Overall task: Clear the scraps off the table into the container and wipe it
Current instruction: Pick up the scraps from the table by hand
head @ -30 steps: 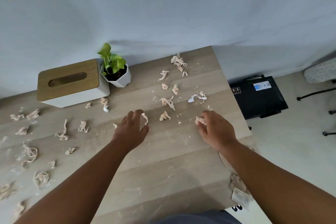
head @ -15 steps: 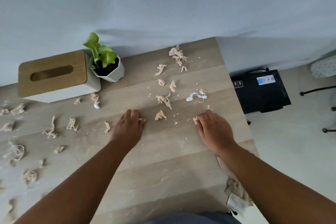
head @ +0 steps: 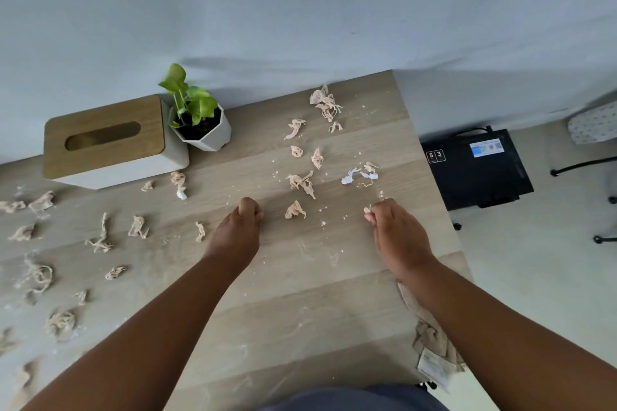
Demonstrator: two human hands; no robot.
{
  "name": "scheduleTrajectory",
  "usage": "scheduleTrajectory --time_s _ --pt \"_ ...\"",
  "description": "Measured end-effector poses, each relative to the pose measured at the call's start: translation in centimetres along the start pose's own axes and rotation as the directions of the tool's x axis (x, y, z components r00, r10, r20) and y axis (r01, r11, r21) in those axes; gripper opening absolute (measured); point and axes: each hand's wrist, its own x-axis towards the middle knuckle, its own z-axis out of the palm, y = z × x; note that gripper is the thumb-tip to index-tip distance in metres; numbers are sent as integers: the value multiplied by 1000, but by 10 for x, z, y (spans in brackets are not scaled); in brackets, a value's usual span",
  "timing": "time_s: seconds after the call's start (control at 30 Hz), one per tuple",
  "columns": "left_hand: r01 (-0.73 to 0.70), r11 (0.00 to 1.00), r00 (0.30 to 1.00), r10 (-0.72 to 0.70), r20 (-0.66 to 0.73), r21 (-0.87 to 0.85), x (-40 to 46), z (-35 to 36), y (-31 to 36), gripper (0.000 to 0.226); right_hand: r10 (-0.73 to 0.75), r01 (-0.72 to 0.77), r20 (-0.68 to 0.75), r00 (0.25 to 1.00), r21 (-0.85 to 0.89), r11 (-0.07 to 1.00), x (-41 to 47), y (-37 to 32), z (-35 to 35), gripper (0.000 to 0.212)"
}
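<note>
Pale scraps (head: 295,210) are scattered over the wooden table (head: 300,294), most of them lying to the right of and in front of the tissue box (head: 110,143). The left hand (head: 238,232) is curled closed well in front of the box; whether a scrap is enclosed cannot be told. A small scrap is pinched in the fingertips of the right hand (head: 399,237), far to the box's right.

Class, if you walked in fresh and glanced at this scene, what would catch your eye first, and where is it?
Crumpled beige scraps litter the wooden table, thickest along its left side and far right corner. Two bare hands reach in at the middle: the left hand fisted, the right hand pinching a scrap. At the back left, a wood-topped tissue box sits beside a potted plant.
</note>
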Motion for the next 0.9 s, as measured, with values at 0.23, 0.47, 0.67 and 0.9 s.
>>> scheduleTrajectory --time_s 0.23,0.47,0.67,0.9 --pt "-40 999 998 40 45 -4 -3 -7 12 21 27 -30 94 995 27 999 0 -6 -12 10" --pt "-48 999 998 49 51 -16 -8 -10 24 17 60 -71 150 987 69 995 -5 -21 -22 14" --pt "-62 995 993 69 100 -73 -15 -7 27 23 110 -151 242 964 161 975 -10 -27 -19 16" --pt "-86 987 983 105 149 -132 -19 -7 27 40 92 -160 308 947 205 966 -16 -28 -17 37"
